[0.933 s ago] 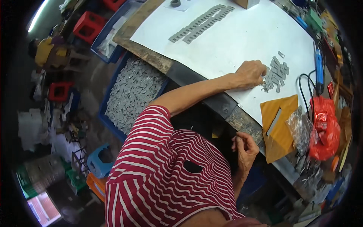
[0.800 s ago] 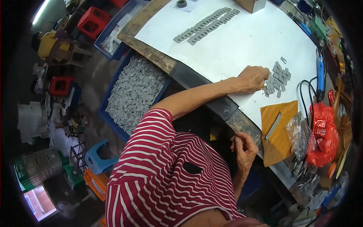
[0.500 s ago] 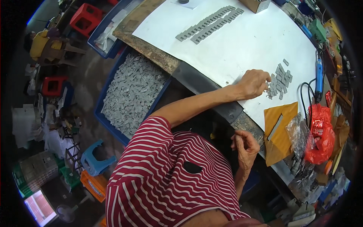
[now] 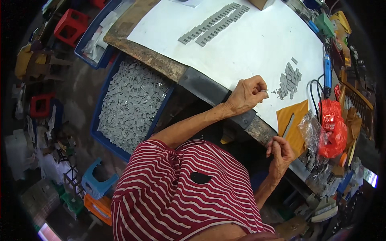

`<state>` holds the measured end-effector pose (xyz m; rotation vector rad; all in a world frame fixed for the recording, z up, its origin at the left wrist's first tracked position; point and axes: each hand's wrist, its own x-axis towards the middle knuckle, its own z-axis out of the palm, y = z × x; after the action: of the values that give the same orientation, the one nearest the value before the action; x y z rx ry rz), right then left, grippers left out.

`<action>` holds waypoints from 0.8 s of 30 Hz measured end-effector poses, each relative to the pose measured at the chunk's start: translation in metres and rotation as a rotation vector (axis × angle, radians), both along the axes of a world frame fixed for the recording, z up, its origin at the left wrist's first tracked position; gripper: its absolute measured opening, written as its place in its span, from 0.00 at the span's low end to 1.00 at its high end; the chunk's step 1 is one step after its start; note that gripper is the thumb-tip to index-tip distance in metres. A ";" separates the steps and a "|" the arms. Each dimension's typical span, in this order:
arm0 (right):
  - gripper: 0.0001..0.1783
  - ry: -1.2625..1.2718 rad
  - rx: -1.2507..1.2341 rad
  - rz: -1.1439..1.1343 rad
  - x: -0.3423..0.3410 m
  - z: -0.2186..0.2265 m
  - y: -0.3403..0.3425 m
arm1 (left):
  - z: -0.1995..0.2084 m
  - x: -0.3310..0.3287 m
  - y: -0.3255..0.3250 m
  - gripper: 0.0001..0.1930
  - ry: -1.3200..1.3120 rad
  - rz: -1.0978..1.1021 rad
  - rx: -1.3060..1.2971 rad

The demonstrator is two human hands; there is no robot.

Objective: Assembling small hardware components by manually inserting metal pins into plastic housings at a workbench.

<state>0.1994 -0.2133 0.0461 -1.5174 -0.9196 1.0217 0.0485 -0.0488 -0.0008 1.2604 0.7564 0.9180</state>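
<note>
My left hand (image 4: 247,95) is above the near part of a white sheet (image 4: 257,52), its thumb and fingers pinched together. Whatever sits at the fingertips is too small to name. To its right lie a loose pile of grey flat pieces (image 4: 290,80) and a scatter of tiny parts (image 4: 277,93). Over the table's near right edge, beside a brown-yellow paper envelope (image 4: 296,120), my right hand (image 4: 281,153) is closed with curled fingers; anything inside is hidden. Two long slanting rows of grey plates (image 4: 215,24) lie farther back on the sheet.
A blue bin (image 4: 93,126) full of grey pieces stands below the table's left edge. On the right are a blue electric screwdriver (image 4: 327,74) with its cable, clear plastic wrap (image 4: 313,130) and a red plastic bag (image 4: 333,134). A cardboard box (image 4: 260,3) sits at the back.
My left hand has drawn back from the pile toward the table's near edge, fingers pinched. My right hand has come nearer the envelope. The whole view has shifted slightly.
</note>
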 end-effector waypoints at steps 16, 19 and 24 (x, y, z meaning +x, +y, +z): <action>0.08 -0.306 -0.045 -0.321 0.085 0.002 0.026 | 0.005 0.006 -0.008 0.08 0.077 -0.006 0.042; 0.08 -0.446 -0.050 -0.255 0.099 -0.013 0.036 | 0.006 0.005 -0.012 0.06 0.083 0.040 0.042; 0.09 -0.683 -0.008 -0.165 0.104 -0.022 0.058 | 0.004 0.008 -0.012 0.06 0.055 0.016 0.034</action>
<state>0.3031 -0.1555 0.0243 -1.9548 -1.2222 0.3754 0.0563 -0.0605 0.0030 1.3155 0.7978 0.9154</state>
